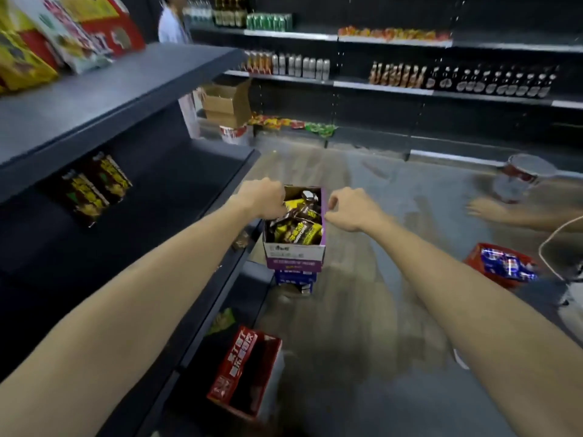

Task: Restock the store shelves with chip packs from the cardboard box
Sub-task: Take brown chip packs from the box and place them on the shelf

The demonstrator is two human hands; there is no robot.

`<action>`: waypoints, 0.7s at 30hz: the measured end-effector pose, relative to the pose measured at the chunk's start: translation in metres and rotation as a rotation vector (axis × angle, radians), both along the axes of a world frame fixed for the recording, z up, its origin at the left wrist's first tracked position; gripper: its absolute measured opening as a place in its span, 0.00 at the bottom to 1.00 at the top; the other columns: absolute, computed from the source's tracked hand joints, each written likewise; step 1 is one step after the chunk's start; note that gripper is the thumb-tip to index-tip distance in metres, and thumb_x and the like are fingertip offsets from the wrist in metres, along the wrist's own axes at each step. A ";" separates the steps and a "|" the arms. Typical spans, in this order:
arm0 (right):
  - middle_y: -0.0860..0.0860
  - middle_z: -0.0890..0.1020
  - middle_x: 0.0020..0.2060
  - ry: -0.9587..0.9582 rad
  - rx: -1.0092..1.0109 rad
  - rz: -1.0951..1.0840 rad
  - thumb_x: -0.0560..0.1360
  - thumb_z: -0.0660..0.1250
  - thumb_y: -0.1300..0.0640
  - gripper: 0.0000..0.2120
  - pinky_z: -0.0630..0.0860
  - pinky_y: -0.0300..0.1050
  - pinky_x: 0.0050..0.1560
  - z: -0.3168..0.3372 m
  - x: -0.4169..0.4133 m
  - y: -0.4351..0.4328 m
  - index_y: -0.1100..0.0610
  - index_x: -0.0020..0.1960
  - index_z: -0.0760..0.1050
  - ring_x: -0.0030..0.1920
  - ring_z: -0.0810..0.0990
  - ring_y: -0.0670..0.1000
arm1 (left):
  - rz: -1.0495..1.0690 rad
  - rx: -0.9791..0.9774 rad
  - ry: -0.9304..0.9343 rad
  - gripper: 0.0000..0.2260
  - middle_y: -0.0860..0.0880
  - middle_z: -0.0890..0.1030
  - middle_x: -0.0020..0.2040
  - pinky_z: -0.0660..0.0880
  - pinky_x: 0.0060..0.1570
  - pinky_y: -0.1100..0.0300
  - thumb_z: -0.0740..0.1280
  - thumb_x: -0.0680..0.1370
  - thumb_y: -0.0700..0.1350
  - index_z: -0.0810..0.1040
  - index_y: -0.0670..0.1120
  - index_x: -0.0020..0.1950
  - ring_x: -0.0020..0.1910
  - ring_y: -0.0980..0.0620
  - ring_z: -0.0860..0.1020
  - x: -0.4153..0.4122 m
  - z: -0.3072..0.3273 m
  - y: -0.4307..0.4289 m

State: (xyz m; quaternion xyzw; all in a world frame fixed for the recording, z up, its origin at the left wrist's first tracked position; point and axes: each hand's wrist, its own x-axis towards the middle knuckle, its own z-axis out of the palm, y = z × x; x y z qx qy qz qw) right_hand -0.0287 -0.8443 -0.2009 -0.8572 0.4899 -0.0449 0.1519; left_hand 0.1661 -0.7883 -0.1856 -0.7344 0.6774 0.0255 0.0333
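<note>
A purple-and-white cardboard box (295,255) stands open on the floor beside the dark shelf unit, stacked on a blue box (295,283). It holds several brown-and-yellow chip packs (296,231). My left hand (262,197) is curled shut at the box's left rim, its fingertips hidden. My right hand (350,209) pinches the top of the right wall. Two matching chip packs (94,187) stand on the middle shelf (176,184) to the left.
An open red carton (243,370) lies by the bottom shelf. A red crate of blue packs (501,264) and a tin (520,178) sit at right, near another person's hand (492,212). A brown carton (225,104) stands at the aisle's end.
</note>
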 end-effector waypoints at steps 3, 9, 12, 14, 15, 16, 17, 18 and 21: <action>0.53 0.82 0.48 0.017 0.066 -0.008 0.70 0.66 0.47 0.07 0.80 0.51 0.50 -0.031 0.010 -0.049 0.49 0.45 0.75 0.47 0.79 0.56 | 0.018 0.059 0.018 0.09 0.48 0.81 0.45 0.76 0.44 0.54 0.66 0.75 0.51 0.80 0.47 0.47 0.43 0.44 0.79 0.006 -0.021 -0.051; 0.53 0.81 0.49 -0.005 0.146 0.009 0.73 0.67 0.48 0.11 0.78 0.49 0.51 -0.081 0.024 -0.157 0.53 0.51 0.78 0.49 0.78 0.55 | 0.105 0.139 0.047 0.10 0.47 0.80 0.45 0.76 0.42 0.54 0.66 0.75 0.51 0.80 0.46 0.48 0.43 0.44 0.79 0.018 -0.061 -0.145; 0.53 0.81 0.49 -0.039 0.216 0.039 0.73 0.69 0.50 0.10 0.78 0.48 0.48 -0.105 0.025 -0.213 0.53 0.52 0.78 0.48 0.78 0.53 | 0.179 0.176 0.065 0.11 0.47 0.80 0.46 0.74 0.41 0.55 0.65 0.75 0.52 0.80 0.46 0.50 0.45 0.44 0.79 0.021 -0.083 -0.189; 0.52 0.80 0.48 -0.034 0.251 0.056 0.73 0.68 0.50 0.09 0.77 0.48 0.47 -0.120 0.026 -0.247 0.52 0.51 0.77 0.47 0.77 0.53 | 0.229 0.210 0.083 0.11 0.47 0.80 0.45 0.74 0.41 0.55 0.65 0.76 0.51 0.80 0.45 0.50 0.46 0.43 0.79 0.022 -0.098 -0.217; 0.52 0.80 0.48 -0.025 0.268 0.072 0.73 0.68 0.51 0.09 0.76 0.47 0.46 -0.127 0.027 -0.263 0.53 0.52 0.76 0.47 0.77 0.53 | 0.254 0.221 0.090 0.11 0.46 0.80 0.45 0.75 0.41 0.54 0.65 0.76 0.50 0.80 0.45 0.49 0.46 0.43 0.79 0.022 -0.106 -0.229; 0.52 0.79 0.48 -0.021 0.284 0.086 0.73 0.68 0.52 0.10 0.76 0.46 0.45 -0.133 0.029 -0.278 0.54 0.52 0.76 0.47 0.77 0.52 | 0.274 0.227 0.095 0.10 0.46 0.80 0.45 0.75 0.40 0.55 0.65 0.76 0.50 0.79 0.44 0.48 0.46 0.43 0.79 0.023 -0.114 -0.241; 0.53 0.79 0.47 -0.023 0.296 0.094 0.73 0.69 0.52 0.10 0.76 0.45 0.45 -0.139 0.032 -0.292 0.54 0.53 0.76 0.47 0.76 0.52 | 0.289 0.230 0.103 0.09 0.46 0.79 0.44 0.74 0.39 0.55 0.64 0.76 0.49 0.78 0.44 0.45 0.46 0.43 0.79 0.024 -0.121 -0.250; 0.53 0.79 0.47 -0.028 0.307 0.097 0.73 0.69 0.53 0.10 0.76 0.45 0.45 -0.144 0.036 -0.306 0.55 0.52 0.76 0.46 0.77 0.52 | 0.301 0.234 0.119 0.08 0.46 0.78 0.43 0.73 0.38 0.55 0.64 0.76 0.49 0.75 0.46 0.43 0.46 0.42 0.78 0.025 -0.129 -0.260; 0.54 0.80 0.47 -0.022 0.352 0.100 0.72 0.69 0.53 0.09 0.76 0.45 0.45 -0.165 0.052 -0.336 0.54 0.51 0.76 0.45 0.77 0.54 | 0.356 0.275 0.174 0.07 0.46 0.79 0.44 0.75 0.41 0.54 0.64 0.75 0.51 0.73 0.49 0.40 0.44 0.42 0.79 0.032 -0.150 -0.281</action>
